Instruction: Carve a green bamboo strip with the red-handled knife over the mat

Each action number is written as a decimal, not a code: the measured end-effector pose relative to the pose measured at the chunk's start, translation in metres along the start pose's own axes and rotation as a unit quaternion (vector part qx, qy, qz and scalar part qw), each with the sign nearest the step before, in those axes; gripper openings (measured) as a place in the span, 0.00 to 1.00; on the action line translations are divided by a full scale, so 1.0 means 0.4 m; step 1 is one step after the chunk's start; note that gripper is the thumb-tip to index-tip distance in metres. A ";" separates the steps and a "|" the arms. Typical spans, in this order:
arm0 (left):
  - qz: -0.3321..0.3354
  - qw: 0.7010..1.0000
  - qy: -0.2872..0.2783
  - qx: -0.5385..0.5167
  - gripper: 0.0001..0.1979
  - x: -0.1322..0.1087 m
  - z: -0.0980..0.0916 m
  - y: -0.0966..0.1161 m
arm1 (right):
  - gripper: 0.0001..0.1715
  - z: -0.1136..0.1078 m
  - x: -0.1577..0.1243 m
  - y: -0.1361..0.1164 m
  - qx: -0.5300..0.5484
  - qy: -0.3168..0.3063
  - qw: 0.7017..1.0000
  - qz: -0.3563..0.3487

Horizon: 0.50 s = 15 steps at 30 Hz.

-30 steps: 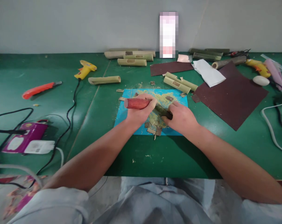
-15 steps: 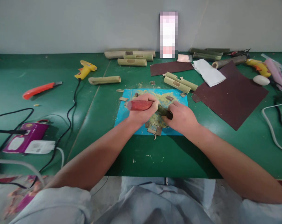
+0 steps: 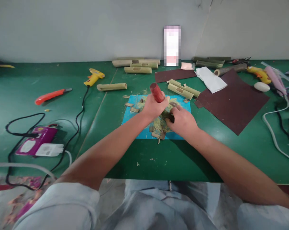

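Observation:
My left hand [image 3: 156, 106] is wrapped round a thick red handle [image 3: 157, 92], tilted with its butt up. The tool's working end is hidden by my fingers and the bamboo. In my right hand [image 3: 184, 120] is a short dark green bamboo tube [image 3: 167, 116], gripped from the right side. Both hands meet over a blue sheet [image 3: 130, 119], where yellowish shavings [image 3: 159, 123] and several cut bamboo chips [image 3: 155, 134] lie around the tube.
Several notched bamboo tubes [image 3: 180, 90] lie beyond the sheet. At left are a yellow glue gun [image 3: 94, 77], an orange-red cutter [image 3: 50, 96] and a purple power strip [image 3: 36, 140] with cables. Brown sandpaper [image 3: 233, 105] and white paper [image 3: 211, 80] lie at right.
My left hand has moved slightly right and swung the red handle from nearly level to steeply raised. My right hand keeps its hold on the bamboo. The whole view has shifted a little.

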<state>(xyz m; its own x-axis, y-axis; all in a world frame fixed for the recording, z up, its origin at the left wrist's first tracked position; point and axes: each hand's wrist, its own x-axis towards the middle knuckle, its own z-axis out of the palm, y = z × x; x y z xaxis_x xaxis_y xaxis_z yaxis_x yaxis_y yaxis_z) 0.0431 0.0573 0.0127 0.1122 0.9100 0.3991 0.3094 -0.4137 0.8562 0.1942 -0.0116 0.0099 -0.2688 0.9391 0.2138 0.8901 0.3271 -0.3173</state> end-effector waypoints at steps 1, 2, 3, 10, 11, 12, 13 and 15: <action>0.000 1.000 0.010 -0.003 0.14 0.004 0.005 -0.003 | 0.11 0.000 0.001 0.000 0.001 -0.001 1.000 0.001; 0.002 1.000 0.019 -0.006 0.14 0.007 0.010 -0.006 | 0.11 -0.001 0.002 0.000 0.000 -0.003 1.000 0.001; 0.008 1.000 0.028 -0.008 0.14 0.009 0.015 -0.009 | 0.12 -0.001 0.003 0.001 -0.001 -0.004 1.000 0.000; 0.034 0.998 0.049 0.004 0.19 0.023 0.041 -0.011 | 0.13 0.003 0.011 0.002 0.004 -0.010 1.000 -0.002; 0.036 0.998 0.050 0.011 0.19 0.024 0.043 -0.011 | 0.13 0.003 0.012 0.002 0.006 -0.014 1.000 -0.001; 0.037 0.998 0.050 0.019 0.20 0.025 0.045 -0.013 | 0.14 0.003 0.013 0.002 0.008 -0.017 1.000 0.000; 0.038 0.998 0.050 0.027 0.19 0.027 0.046 -0.015 | 0.14 0.002 0.014 0.002 0.011 -0.020 1.000 0.001; 0.040 0.997 0.051 0.038 0.18 0.029 0.046 -0.021 | 0.14 0.001 0.016 0.003 0.014 -0.024 1.000 0.002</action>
<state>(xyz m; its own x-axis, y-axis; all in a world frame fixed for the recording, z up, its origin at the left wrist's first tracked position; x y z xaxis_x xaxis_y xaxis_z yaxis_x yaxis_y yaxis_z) 0.0594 0.0719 0.0042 0.0431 0.8648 0.5003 0.3737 -0.4784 0.7947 0.1935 -0.0053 0.0106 -0.2839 0.9440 0.1682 0.8809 0.3260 -0.3432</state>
